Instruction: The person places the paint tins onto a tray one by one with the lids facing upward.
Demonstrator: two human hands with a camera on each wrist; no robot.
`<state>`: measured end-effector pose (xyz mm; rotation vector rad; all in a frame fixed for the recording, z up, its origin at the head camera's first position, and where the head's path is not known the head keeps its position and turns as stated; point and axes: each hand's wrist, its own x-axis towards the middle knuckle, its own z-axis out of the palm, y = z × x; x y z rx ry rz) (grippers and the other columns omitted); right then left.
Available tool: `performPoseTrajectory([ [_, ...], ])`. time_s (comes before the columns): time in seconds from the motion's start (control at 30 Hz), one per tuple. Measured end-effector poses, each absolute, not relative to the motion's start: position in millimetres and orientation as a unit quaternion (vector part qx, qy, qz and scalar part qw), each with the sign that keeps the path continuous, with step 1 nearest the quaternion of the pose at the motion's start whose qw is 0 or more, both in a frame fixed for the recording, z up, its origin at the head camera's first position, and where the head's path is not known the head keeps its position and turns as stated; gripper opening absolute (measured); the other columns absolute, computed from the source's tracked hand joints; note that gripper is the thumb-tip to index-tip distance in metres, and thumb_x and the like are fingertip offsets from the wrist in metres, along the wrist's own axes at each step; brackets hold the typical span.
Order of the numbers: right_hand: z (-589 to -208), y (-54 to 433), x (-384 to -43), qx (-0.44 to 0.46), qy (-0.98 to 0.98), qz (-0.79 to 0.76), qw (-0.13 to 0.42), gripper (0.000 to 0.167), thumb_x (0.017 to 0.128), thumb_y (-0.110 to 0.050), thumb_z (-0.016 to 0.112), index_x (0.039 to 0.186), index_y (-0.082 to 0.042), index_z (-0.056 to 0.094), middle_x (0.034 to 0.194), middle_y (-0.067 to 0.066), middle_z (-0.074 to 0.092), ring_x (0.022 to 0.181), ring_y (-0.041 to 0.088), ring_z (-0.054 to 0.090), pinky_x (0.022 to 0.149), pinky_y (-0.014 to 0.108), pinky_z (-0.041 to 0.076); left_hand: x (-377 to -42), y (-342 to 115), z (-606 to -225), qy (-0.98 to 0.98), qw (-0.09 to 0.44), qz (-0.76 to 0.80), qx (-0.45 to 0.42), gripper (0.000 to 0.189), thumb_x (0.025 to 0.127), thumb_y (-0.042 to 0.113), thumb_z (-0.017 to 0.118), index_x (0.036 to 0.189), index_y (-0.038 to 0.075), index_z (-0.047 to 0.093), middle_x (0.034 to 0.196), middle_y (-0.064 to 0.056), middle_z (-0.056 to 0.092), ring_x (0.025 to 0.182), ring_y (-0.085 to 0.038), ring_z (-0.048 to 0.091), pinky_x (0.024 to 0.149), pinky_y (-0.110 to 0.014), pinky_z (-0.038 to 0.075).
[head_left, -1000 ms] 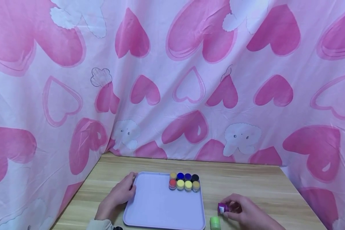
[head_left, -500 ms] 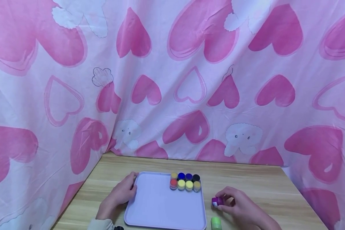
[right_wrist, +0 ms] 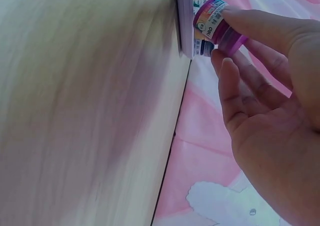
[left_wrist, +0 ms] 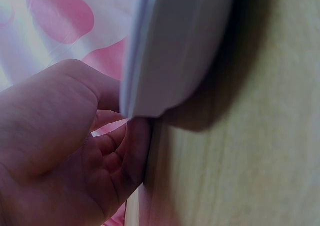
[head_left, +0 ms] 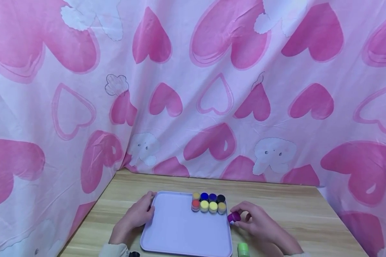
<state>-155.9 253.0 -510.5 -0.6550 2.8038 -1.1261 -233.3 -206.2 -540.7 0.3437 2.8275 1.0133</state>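
A small purple paint jar [head_left: 234, 217] is pinched between the thumb and fingers of my right hand [head_left: 258, 221], tilted at the tray's right rim. The right wrist view shows its printed label [right_wrist: 215, 21] and purple lid [right_wrist: 233, 41]. My left hand [head_left: 137, 213] grips the left edge of the pale lilac tray [head_left: 183, 232]; in the left wrist view the thumb lies at the rim and curled fingers [left_wrist: 135, 151] meet its lower side. Two rows of paint jars fill the tray's back right corner, among them a red jar [head_left: 195, 205], a blue jar [head_left: 204, 197] and a black jar [head_left: 221, 198].
A light green jar [head_left: 243, 249] stands on the wooden table [head_left: 283, 203] to the right of the tray, at the frame's lower edge. Pink heart-patterned cloth [head_left: 209, 107] hangs behind the table and along its sides.
My right hand has carried the purple jar left and away from me, from beside the green jar to the tray's right rim. My left hand stays on the tray.
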Motion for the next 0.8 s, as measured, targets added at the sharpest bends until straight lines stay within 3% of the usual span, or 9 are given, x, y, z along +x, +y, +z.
performPoseTrajectory([
  [0.37,-510.6,231.8,-168.5,-0.219,0.906,-0.361,0.03,0.033,0.096,-0.028,0.084,0.127,-0.02,0.078,0.109,-0.008,0.071,0.096,0.009,0.065,0.073,0.022,0.059,-233.8,-205.7,-540.1,0.935,0.065,0.331,0.107,0.047,0.107,0.012,0.063,0.152,0.006,0.05,0.153,-0.016,0.06,0.143,-0.033,0.059,0.12,-0.06,0.048],
  [0.6,-512.1,222.6,-175.9,-0.227,0.903,-0.363,0.038,0.031,0.095,-0.022,0.085,0.123,-0.015,0.073,0.113,-0.004,0.072,0.097,0.012,0.067,0.077,0.025,0.061,-233.9,-205.0,-540.3,0.933,0.063,0.338,0.105,0.045,0.107,0.01,0.063,0.151,0.005,0.051,0.142,-0.014,0.065,0.121,-0.021,0.065,0.112,-0.055,0.055],
  [0.8,-512.9,217.0,-176.9,-0.2,0.912,-0.353,0.052,0.03,0.092,-0.022,0.088,0.119,-0.018,0.075,0.111,-0.003,0.069,0.096,0.013,0.066,0.078,0.023,0.061,-233.3,-205.4,-539.8,0.932,0.055,0.341,0.11,0.045,0.106,0.009,0.063,0.149,0.004,0.052,0.139,-0.014,0.066,0.117,-0.021,0.065,0.11,-0.055,0.056],
])
